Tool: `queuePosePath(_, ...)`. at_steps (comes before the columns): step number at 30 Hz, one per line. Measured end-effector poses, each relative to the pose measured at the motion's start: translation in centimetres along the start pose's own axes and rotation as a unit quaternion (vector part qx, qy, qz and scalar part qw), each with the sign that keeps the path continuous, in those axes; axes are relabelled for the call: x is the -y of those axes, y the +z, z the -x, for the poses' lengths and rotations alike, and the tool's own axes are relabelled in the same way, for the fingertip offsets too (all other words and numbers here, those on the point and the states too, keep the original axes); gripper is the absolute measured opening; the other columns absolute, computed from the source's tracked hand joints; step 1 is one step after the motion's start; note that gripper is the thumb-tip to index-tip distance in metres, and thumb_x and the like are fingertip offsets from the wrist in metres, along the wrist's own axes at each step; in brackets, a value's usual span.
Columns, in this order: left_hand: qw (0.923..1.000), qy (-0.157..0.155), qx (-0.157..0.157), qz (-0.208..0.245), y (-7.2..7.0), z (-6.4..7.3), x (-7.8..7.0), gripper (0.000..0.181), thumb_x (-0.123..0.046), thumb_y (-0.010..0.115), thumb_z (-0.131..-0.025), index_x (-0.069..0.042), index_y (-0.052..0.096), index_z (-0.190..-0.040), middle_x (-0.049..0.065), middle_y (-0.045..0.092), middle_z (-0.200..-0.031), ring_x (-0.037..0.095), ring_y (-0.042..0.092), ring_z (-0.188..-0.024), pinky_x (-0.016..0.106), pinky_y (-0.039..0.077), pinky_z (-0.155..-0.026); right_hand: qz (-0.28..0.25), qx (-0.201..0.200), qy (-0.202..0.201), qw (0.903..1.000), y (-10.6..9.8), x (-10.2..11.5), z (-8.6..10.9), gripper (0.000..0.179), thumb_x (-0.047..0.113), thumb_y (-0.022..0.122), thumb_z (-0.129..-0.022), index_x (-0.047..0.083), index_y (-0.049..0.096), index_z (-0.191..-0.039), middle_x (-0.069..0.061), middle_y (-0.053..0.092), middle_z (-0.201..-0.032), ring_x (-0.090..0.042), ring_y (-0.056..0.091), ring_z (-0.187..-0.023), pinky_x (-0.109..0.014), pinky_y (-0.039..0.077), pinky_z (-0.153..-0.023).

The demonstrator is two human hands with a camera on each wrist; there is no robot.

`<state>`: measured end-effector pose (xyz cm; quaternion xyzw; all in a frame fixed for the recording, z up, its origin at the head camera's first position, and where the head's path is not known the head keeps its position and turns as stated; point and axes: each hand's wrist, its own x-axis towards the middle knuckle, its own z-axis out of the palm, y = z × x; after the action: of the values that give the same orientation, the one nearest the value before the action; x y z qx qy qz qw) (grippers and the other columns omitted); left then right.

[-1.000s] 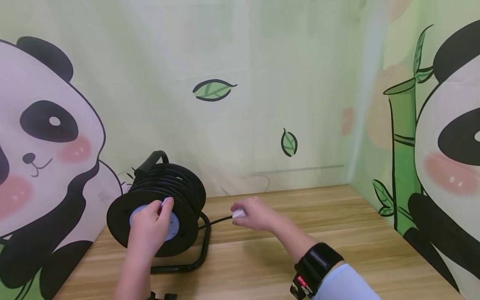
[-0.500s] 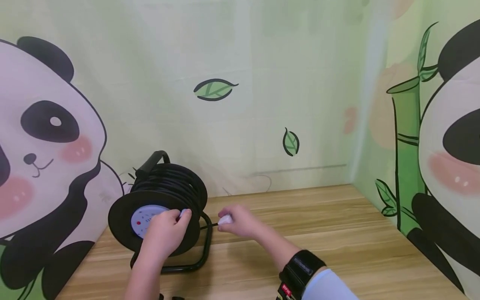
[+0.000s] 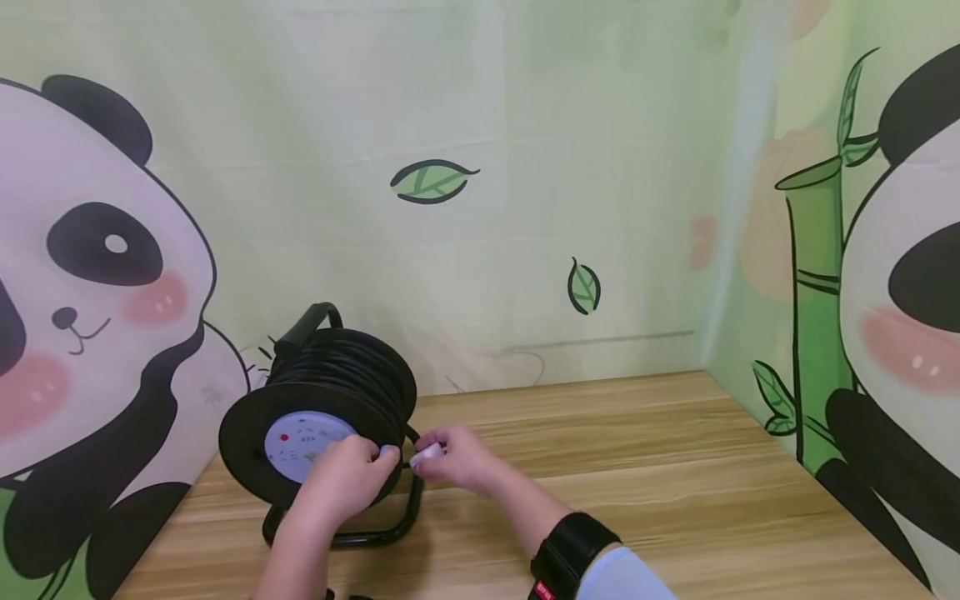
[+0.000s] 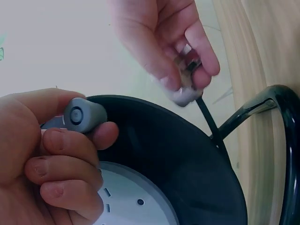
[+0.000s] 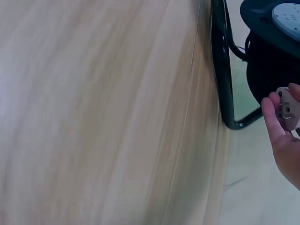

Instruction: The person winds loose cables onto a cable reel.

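Observation:
A black cable reel (image 3: 247,442) stands tilted at the left of the table, wound with black cable (image 3: 330,362). Its front disc has a pale blue socket panel (image 3: 288,450). My left hand (image 3: 341,479) grips the grey crank knob (image 4: 86,115) at the right side of the disc. Just right of the reel, my right hand (image 3: 461,460) pinches a white plug (image 3: 427,455) between thumb and fingers. In the left wrist view, black cord (image 4: 208,115) runs from the plug down towards the reel. The right wrist view has the plug (image 5: 289,105) at its edge.
A bent black tube stand (image 3: 412,508) supports the reel on the wooden table (image 3: 600,475). Behind hangs a pale green cloth (image 3: 495,250) printed with pandas and leaves. A black carrying handle (image 3: 303,327) rises from the reel's top.
My left hand has carried the knob from the panel's middle to the disc's right side, uncovering much of the panel. My right hand and the plug have moved left, closer to the reel.

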<state>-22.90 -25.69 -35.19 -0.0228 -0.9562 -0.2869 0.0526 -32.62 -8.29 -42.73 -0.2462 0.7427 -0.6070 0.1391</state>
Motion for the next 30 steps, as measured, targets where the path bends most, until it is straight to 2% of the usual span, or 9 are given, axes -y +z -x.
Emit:
queuePosePath(5, 0.9996, -0.004, 0.026, -0.012, 0.4, 0.0, 0.4, 0.047, -0.03, 0.058, -0.1, -0.012, 0.049, -0.058, 0.0, 0.042, -0.056, 0.017, 0.043, -0.051, 0.032, 0.034, -0.051, -0.083, 0.022, 0.017, 0.9962, 1.1, 0.2, -0.1, 0.035, -0.01, 0.071, -0.084, -0.01, 0.063, -0.118, -0.016, 0.062, -0.104, -0.025, 0.067, -0.091, -0.042, 0.058, -0.082)
queuePosePath(10, 0.9987, 0.001, 0.043, -0.028, 0.7, -0.1, 0.9, 0.042, -0.026, 0.06, -0.098, -0.011, 0.052, -0.059, 0.0, 0.044, -0.058, 0.018, 0.047, -0.054, 0.032, 0.037, -0.053, -0.103, 0.043, 0.017, 0.9936, 1.8, 0.0, -0.3, 0.035, -0.013, 0.07, -0.084, -0.01, 0.063, -0.118, -0.014, 0.065, -0.104, -0.023, 0.067, -0.091, -0.037, 0.058, -0.082)
queuePosePath(17, 0.9974, -0.006, 0.062, -0.035, 0.8, -0.3, 1.5, 0.035, -0.025, 0.062, -0.097, -0.009, 0.06, -0.066, 0.003, 0.049, -0.063, 0.02, 0.051, -0.059, 0.034, 0.04, -0.056, -0.109, 0.062, 0.034, 0.9915, 2.3, -0.2, -0.6, 0.036, -0.017, 0.065, -0.082, -0.01, 0.062, -0.117, -0.014, 0.065, -0.102, -0.022, 0.067, -0.088, -0.038, 0.058, -0.083)
queuePosePath(22, 0.997, -0.007, 0.069, -0.036, 0.9, -0.3, 1.9, 0.035, -0.025, 0.063, -0.095, -0.01, 0.057, -0.064, 0.002, 0.049, -0.063, 0.02, 0.052, -0.059, 0.034, 0.04, -0.056, -0.101, 0.082, 0.057, 0.9899, 2.4, 0.4, -0.4, 0.032, -0.019, 0.063, -0.079, -0.007, 0.063, -0.109, -0.013, 0.062, -0.098, -0.019, 0.063, -0.08, -0.037, 0.058, -0.08)
queuePosePath(26, 0.9963, -0.015, 0.08, -0.03, 0.9, -0.3, 2.1, 0.035, -0.025, 0.063, -0.095, -0.011, 0.056, -0.064, 0.002, 0.048, -0.064, 0.02, 0.052, -0.059, 0.034, 0.04, -0.056, -0.085, 0.084, 0.069, 0.9905, 2.5, 0.9, -0.2, 0.03, -0.018, 0.065, -0.079, -0.005, 0.063, -0.107, -0.013, 0.062, -0.094, -0.019, 0.061, -0.075, -0.037, 0.057, -0.08)
queuePosePath(30, 0.9952, -0.013, 0.088, -0.039, 0.8, -0.3, 2.3, 0.032, -0.026, 0.065, -0.095, -0.008, 0.059, -0.068, 0.003, 0.052, -0.066, 0.02, 0.053, -0.063, 0.035, 0.042, -0.059, -0.087, 0.077, 0.08, 0.99, 2.9, 0.9, -0.2, 0.032, -0.02, 0.063, -0.078, -0.006, 0.063, -0.106, -0.012, 0.064, -0.094, -0.018, 0.063, -0.077, -0.037, 0.057, -0.079)
